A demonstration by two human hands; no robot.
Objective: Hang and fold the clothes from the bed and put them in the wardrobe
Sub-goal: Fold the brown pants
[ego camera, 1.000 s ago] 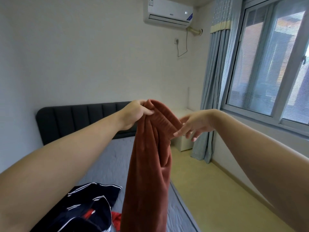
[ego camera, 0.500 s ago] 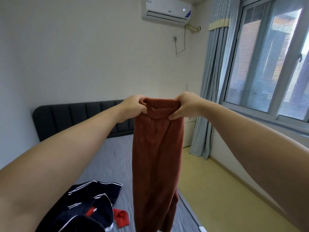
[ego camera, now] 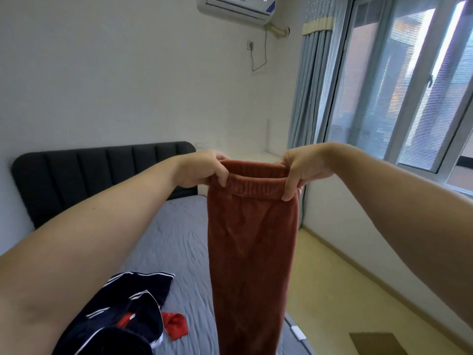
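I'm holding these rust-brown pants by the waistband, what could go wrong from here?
The rust-brown fleece trousers hang close to the navy white-striped garment and small red cloth on the grey bed; laid down carelessly, they could tangle with them. The left hand and right hand pinch only the waistband ends, which might slip.

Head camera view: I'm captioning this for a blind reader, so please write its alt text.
A left hand and a right hand hold rust-brown trousers up by the elastic waistband, the legs hanging above a grey bed. A navy striped garment and a red cloth lie on the bed.
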